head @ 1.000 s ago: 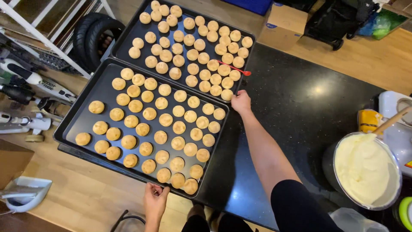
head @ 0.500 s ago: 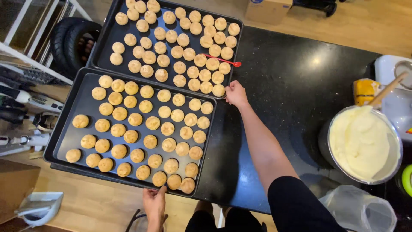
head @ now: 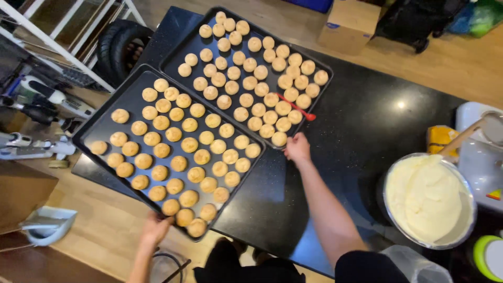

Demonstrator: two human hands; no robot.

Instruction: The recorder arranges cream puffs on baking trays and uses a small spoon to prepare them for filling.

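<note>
Two dark baking trays of small round golden buns are seen on a black speckled countertop. The near baking tray lies toward seven o'clock, its near corner overhanging the counter edge; the far baking tray sits touching it, toward twelve o'clock. The left hand is closed on the near tray's corner at six o'clock, though the fingers are blurred and the exact grip cannot be told. The right hand is curled narrowly at the near corner of the far tray, just beside the last bun there; whether it grips the rim cannot be told. A red spatula is laid across the buns of the far tray, near that hand. At four o'clock a metal bowl of pale cream is seen, well apart from both trays.
</note>
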